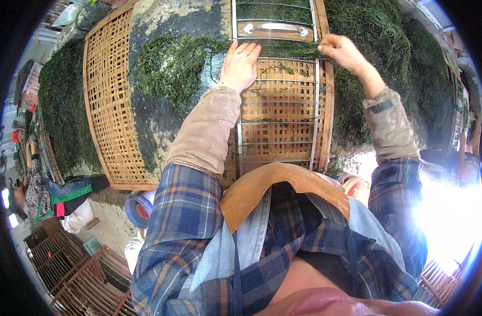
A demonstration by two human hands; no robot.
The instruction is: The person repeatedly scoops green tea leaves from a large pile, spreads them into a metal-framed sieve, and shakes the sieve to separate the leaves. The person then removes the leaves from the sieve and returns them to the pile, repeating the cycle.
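Observation:
A woven bamboo mat in a wooden frame (327,118) lies before me, with a metal grid of crossbars (278,102) on top of it. A wooden strip with a metal handle (275,28) spans the grid near its far end. Dark green seaweed strands (288,49) stretch across one slot just below the handle. My left hand (241,65) lies palm down, fingers extended, at the left rail by these strands. At the right rail my right hand (339,49) pinches the strands' end between thumb and fingers. Far slots also hold seaweed, while nearer ones show mostly bare weave.
Loose seaweed (169,71) sits left of the grid on a dark, worn surface. A second woven bamboo mat (110,102) lies farther left. Large seaweed heaps (363,79) rise at right. Another person (35,189) is at far left, near slatted racks (90,284) and a blue-rimmed container (138,209).

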